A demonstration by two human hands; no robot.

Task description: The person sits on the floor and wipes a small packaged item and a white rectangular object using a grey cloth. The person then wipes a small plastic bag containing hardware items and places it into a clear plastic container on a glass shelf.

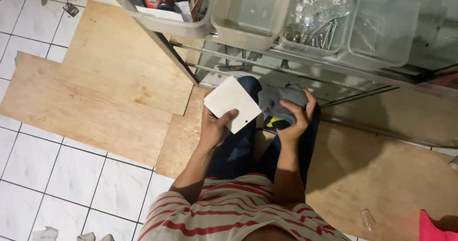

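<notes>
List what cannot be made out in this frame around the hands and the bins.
- White plate, head view: the left hand covers its lower edge; its underside is hidden.
- Grey cloth: bunched in the right hand, so its shape is unclear; the yellow patch below it cannot be identified.
- Clear bins: cut off by the top edge; the bagged metal parts are too small to tell apart.
- Pink thing: cut off at the corner.
</notes>
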